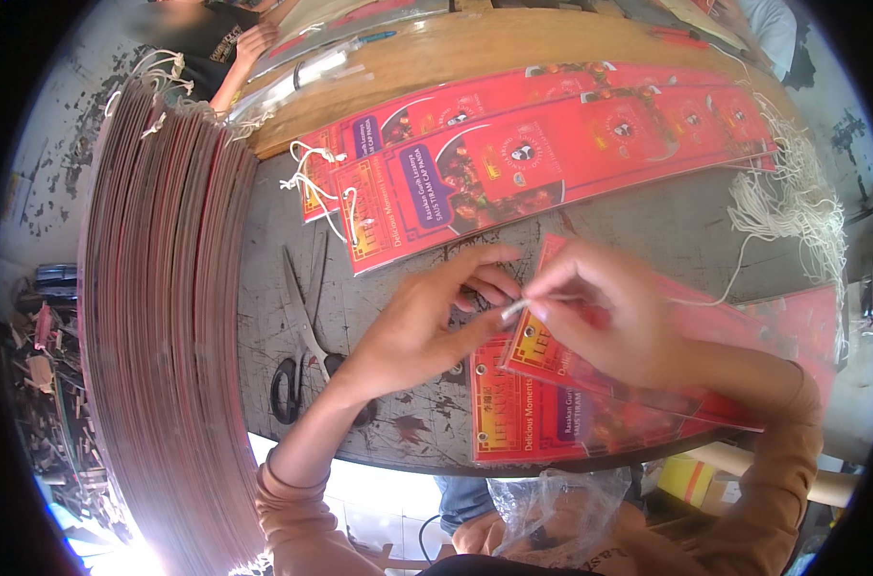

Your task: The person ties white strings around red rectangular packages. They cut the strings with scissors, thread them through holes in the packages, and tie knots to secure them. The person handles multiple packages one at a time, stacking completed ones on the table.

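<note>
Both hands meet above a red printed hanging strip (530, 348) that has metal eyelets at its yellow end. My right hand (605, 312) pinches a short end of white cord (515, 309) beside that end. On the other side, my left hand (422, 312) has its thumb against the same cord, its other fingers curled. More red strips (489, 446) lie beneath, partly covered by my right forearm. Black-handled scissors (307, 331) rest with blades parted, left of my left hand. Farther off, overlapping red strips (499, 182) carry knotted white cord loops (345, 216) at their left ends.
A tall stack of strips on edge (168, 317) fills the left side. A hank of loose white cord (777, 206) hangs at the right. Beyond the strips is a wooden surface (427, 60) with a pen (377, 37). Another person's hand (254, 43) shows at far left.
</note>
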